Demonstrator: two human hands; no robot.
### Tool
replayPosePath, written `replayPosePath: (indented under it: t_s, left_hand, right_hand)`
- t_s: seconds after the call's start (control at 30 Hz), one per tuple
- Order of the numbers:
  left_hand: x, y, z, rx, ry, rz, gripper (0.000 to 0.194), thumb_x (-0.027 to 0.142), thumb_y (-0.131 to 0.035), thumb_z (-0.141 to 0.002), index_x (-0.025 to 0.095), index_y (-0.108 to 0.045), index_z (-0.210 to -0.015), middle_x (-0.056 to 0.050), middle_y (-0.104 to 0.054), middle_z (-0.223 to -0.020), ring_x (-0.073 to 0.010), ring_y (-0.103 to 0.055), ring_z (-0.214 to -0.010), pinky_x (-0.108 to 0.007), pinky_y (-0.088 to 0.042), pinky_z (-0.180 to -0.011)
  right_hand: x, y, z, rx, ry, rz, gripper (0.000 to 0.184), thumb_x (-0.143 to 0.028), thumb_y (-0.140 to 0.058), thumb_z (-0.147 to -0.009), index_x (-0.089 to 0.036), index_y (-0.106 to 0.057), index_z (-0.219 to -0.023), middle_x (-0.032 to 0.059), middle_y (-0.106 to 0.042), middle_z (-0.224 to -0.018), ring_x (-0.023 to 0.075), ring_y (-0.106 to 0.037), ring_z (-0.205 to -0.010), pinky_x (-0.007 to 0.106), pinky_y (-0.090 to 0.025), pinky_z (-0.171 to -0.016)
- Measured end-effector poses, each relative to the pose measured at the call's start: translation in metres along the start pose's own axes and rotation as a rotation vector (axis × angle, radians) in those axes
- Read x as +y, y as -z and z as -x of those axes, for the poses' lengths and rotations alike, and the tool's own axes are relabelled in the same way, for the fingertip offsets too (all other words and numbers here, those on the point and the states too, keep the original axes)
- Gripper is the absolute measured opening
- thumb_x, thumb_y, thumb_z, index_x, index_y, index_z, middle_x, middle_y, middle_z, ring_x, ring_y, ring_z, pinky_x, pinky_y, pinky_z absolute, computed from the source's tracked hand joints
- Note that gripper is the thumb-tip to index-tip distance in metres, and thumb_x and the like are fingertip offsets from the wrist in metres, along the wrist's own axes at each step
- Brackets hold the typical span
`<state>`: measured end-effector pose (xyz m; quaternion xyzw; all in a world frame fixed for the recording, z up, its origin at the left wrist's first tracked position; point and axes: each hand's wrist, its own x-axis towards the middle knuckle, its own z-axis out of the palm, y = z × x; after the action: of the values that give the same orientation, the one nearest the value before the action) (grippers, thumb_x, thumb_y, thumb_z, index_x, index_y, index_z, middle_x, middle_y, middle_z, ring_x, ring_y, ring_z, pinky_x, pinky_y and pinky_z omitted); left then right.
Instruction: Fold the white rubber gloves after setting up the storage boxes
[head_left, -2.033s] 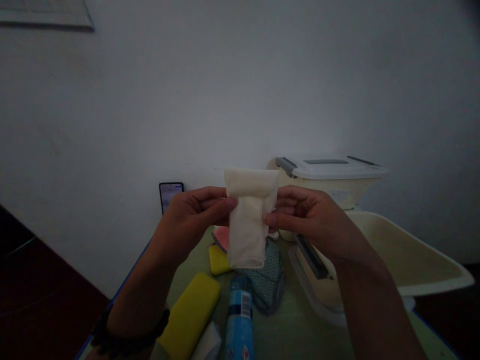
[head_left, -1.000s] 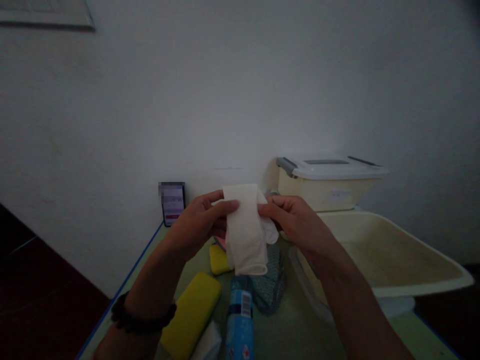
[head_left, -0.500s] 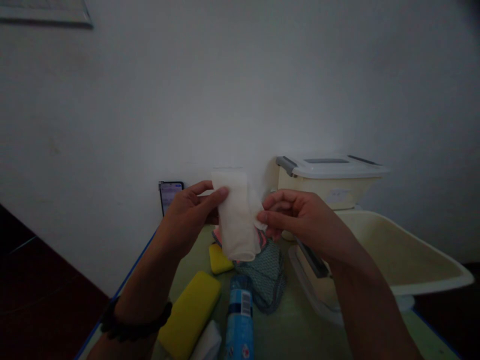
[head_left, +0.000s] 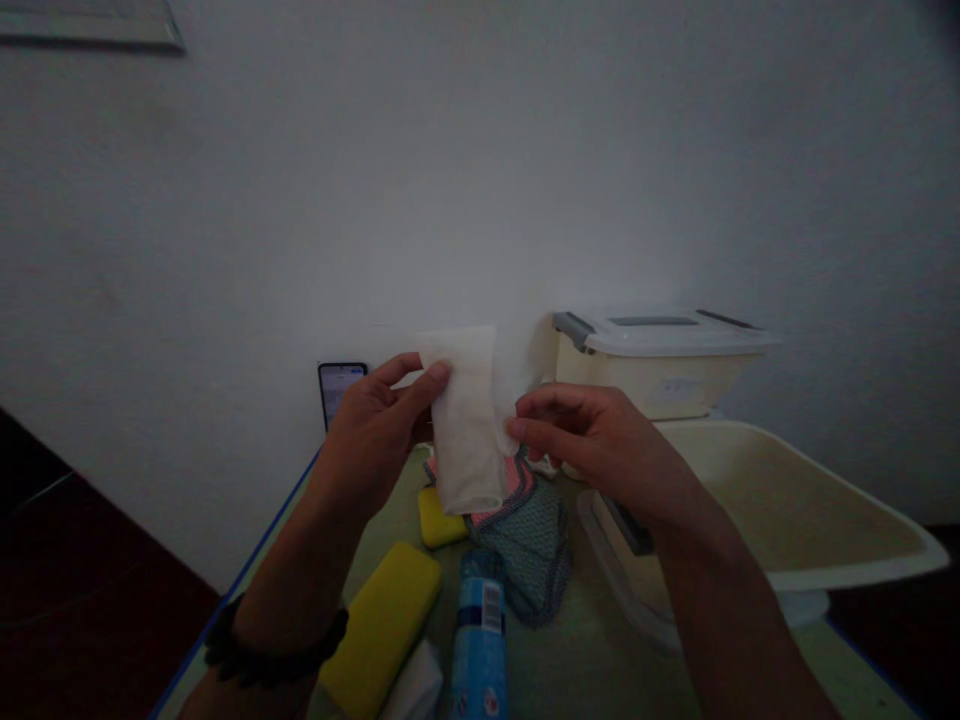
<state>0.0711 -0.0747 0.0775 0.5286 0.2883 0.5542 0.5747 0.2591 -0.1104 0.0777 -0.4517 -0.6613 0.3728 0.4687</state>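
Observation:
I hold a pale cream glove (head_left: pixel 469 425) up in front of me over the table. My left hand (head_left: pixel 375 430) pinches its upper left edge between thumb and fingers. My right hand (head_left: pixel 592 440) pinches its right edge, fingers closed on the material. The glove hangs down with its lower end rounded. Below it on the green table (head_left: pixel 592 650) lie a small yellow sponge (head_left: pixel 436 518), folded green and pink cloths (head_left: pixel 529 535), a long yellow sponge (head_left: pixel 382 625) and a blue bottle (head_left: pixel 480 640).
A cream tub (head_left: pixel 795 510) sits on the right of the table, with a lidded storage box (head_left: pixel 660 360) behind it. A phone (head_left: pixel 339 388) leans against the white wall. The table's blue edge runs along the left; a dark floor lies beyond.
Both hands have raised the glove slightly and drawn it narrower than two seconds ago. The right hand has shifted its pinch along the right edge.

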Motion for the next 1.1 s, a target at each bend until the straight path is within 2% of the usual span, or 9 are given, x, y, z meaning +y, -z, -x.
replayPosePath:
  t_s: [0.23,0.57,0.73,0.93,1.1]
  left_hand:
    - [0.0007,-0.0003,-0.0010,-0.011,0.011,0.007,0.021,0.028,-0.073,-0.074,0.016,-0.062,-0.087,0.002,-0.070,-0.066,-0.0122,-0.067,-0.056,-0.020,-0.054,-0.052]
    - [0.0009,-0.0011,-0.0020,-0.006,0.013,0.004,0.020,0.027,-0.072,-0.075,0.016,-0.061,-0.087,0.002,-0.070,-0.066,-0.0119,-0.065,-0.054,-0.020,-0.052,-0.049]
    - [0.0009,-0.0016,-0.0016,0.002,0.019,-0.002,0.019,0.028,-0.072,-0.075,0.017,-0.062,-0.086,0.002,-0.069,-0.065,-0.0116,-0.065,-0.054,-0.019,-0.052,-0.050]
    - [0.0002,-0.0022,-0.0017,0.017,0.007,0.004,0.019,0.028,-0.073,-0.073,0.016,-0.062,-0.084,0.003,-0.069,-0.065,-0.0109,-0.064,-0.054,-0.019,-0.052,-0.051]
    - [0.0004,-0.0018,-0.0007,0.005,0.012,0.010,0.017,0.027,-0.073,-0.074,0.016,-0.064,-0.083,0.003,-0.068,-0.062,-0.0096,-0.063,-0.052,-0.017,-0.051,-0.050]
  right_hand:
    - [0.0028,-0.0005,0.0001,0.082,0.032,-0.013,0.021,-0.036,-0.072,-0.074,-0.019,-0.068,-0.084,-0.0008,-0.064,-0.064,0.0113,-0.058,-0.057,0.022,-0.042,-0.049]
    - [-0.0004,0.0000,0.0019,-0.001,0.014,-0.086,0.024,-0.036,-0.076,-0.071,-0.017,-0.068,-0.082,-0.0007,-0.066,-0.067,0.0102,-0.059,-0.056,0.021,-0.044,-0.050]
    - [0.0025,-0.0013,0.0000,-0.015,0.047,0.031,0.021,-0.037,-0.073,-0.073,-0.018,-0.068,-0.081,0.0011,-0.068,-0.074,0.0132,-0.060,-0.064,0.025,-0.046,-0.057]
    - [-0.0040,-0.0062,0.0012,0.099,0.127,0.247,0.014,-0.032,-0.069,-0.076,-0.019,-0.065,-0.075,-0.0012,-0.062,-0.064,0.0126,-0.052,-0.060,0.026,-0.040,-0.055]
    - [-0.0041,-0.0088,0.0014,-0.019,0.103,0.189,0.017,-0.031,-0.065,-0.080,-0.018,-0.064,-0.070,-0.0021,-0.060,-0.064,0.0107,-0.050,-0.059,0.024,-0.038,-0.054]
